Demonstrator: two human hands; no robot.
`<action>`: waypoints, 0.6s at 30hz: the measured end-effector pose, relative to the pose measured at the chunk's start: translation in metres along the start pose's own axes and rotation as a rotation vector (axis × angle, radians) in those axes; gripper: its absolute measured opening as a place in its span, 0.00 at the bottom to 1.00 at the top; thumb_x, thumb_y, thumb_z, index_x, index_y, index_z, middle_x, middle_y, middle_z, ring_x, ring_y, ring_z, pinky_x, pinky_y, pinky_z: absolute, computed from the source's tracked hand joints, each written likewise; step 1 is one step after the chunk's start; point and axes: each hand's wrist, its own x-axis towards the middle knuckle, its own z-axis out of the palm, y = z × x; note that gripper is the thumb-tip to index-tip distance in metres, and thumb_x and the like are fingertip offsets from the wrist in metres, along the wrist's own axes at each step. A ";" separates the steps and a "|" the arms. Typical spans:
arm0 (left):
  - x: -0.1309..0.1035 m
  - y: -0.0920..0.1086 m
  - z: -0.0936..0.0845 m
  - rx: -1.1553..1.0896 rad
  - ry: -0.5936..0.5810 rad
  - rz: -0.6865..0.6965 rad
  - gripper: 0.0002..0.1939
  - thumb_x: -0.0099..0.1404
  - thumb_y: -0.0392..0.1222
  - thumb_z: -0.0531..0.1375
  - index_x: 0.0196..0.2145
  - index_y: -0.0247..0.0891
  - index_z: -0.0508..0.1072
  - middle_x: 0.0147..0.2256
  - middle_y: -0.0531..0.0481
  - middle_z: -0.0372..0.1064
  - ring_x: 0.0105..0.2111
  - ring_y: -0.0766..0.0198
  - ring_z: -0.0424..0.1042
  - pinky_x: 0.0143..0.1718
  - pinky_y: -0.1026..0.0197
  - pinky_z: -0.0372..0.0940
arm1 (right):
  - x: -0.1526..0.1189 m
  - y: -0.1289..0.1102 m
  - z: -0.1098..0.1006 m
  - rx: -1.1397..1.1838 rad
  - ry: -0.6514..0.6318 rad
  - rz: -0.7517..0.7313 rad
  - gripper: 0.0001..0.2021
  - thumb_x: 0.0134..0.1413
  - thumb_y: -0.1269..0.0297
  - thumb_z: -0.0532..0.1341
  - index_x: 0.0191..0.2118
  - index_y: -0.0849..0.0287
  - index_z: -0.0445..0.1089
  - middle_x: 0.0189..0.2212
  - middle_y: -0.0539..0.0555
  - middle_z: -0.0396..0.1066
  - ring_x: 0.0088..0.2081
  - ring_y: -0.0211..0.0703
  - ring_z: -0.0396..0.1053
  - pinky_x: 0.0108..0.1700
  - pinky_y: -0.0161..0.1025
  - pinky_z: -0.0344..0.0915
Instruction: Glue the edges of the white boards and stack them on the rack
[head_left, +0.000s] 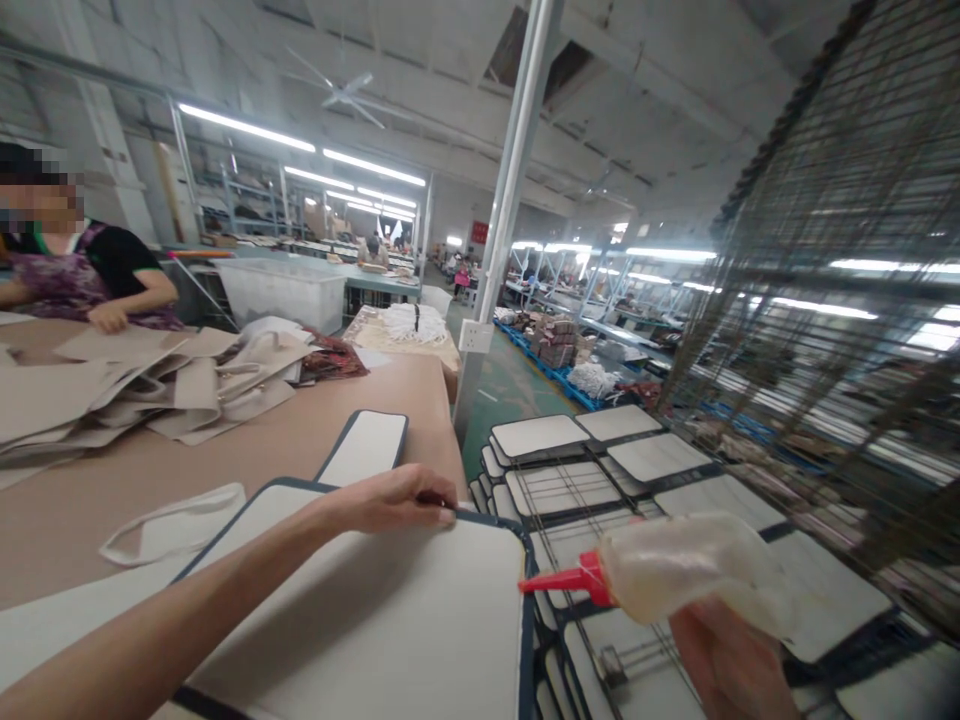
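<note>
My left hand (412, 500) pinches the dark edging at the far side of a large white panel (420, 610) with rounded corners. The panel lies at the table's right edge. In my right hand (731, 650) is a translucent squeeze bottle (675, 565), tipped on its side. Its red nozzle (551, 580) points left, with the tip at the panel's right edge near the corner. A smaller white strip with dark edging (371, 445) lies just beyond the panel. A white looped strap piece (180, 520) rests to the left.
Wire racks (562, 490) to the right hold several dark-edged white panels. A raised wire rack (810, 250) stands at upper right. Beige cut pieces (172, 390) are heaped on the brown table (405, 385). A co-worker (112, 270) sits at left. A metal post (502, 200) rises at the table corner.
</note>
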 end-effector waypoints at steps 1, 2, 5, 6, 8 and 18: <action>0.001 -0.001 0.000 -0.013 -0.006 0.002 0.17 0.64 0.53 0.56 0.29 0.35 0.67 0.22 0.58 0.52 0.24 0.70 0.51 0.23 0.68 0.47 | -0.001 0.000 0.001 -0.008 0.011 -0.004 0.30 0.43 0.62 0.68 0.55 0.47 0.66 0.35 0.50 0.78 0.33 0.48 0.76 0.34 0.38 0.75; 0.001 -0.002 0.000 -0.026 -0.012 0.003 0.17 0.64 0.53 0.56 0.30 0.35 0.67 0.22 0.58 0.52 0.24 0.70 0.51 0.23 0.68 0.47 | -0.002 0.000 0.002 -0.014 0.004 -0.015 0.30 0.44 0.61 0.68 0.56 0.46 0.65 0.35 0.50 0.78 0.32 0.47 0.76 0.33 0.37 0.75; 0.003 -0.004 0.000 -0.068 -0.016 -0.004 0.17 0.63 0.54 0.56 0.30 0.35 0.67 0.22 0.58 0.52 0.24 0.70 0.51 0.23 0.67 0.46 | 0.000 -0.004 0.005 -0.006 -0.024 -0.074 0.35 0.40 0.58 0.71 0.57 0.44 0.63 0.31 0.48 0.78 0.26 0.44 0.74 0.29 0.34 0.73; 0.004 -0.004 0.000 -0.077 -0.017 -0.008 0.18 0.63 0.55 0.57 0.29 0.35 0.67 0.22 0.58 0.52 0.24 0.70 0.51 0.23 0.67 0.46 | 0.002 -0.004 0.004 0.001 -0.037 -0.068 0.36 0.39 0.58 0.71 0.58 0.44 0.63 0.31 0.48 0.78 0.25 0.44 0.74 0.29 0.34 0.73; 0.005 -0.004 0.000 -0.090 -0.018 -0.023 0.18 0.63 0.56 0.57 0.29 0.35 0.67 0.22 0.58 0.52 0.24 0.70 0.51 0.23 0.67 0.46 | 0.008 -0.001 -0.002 0.014 -0.077 -0.025 0.36 0.39 0.57 0.72 0.58 0.45 0.63 0.33 0.50 0.78 0.25 0.45 0.74 0.30 0.37 0.74; 0.010 -0.009 -0.003 -0.103 -0.006 -0.047 0.18 0.63 0.54 0.57 0.29 0.35 0.67 0.23 0.58 0.53 0.25 0.69 0.52 0.25 0.67 0.47 | -0.002 0.020 -0.041 -0.141 -0.009 0.159 0.28 0.39 0.64 0.68 0.51 0.44 0.69 0.34 0.47 0.77 0.35 0.50 0.74 0.37 0.43 0.75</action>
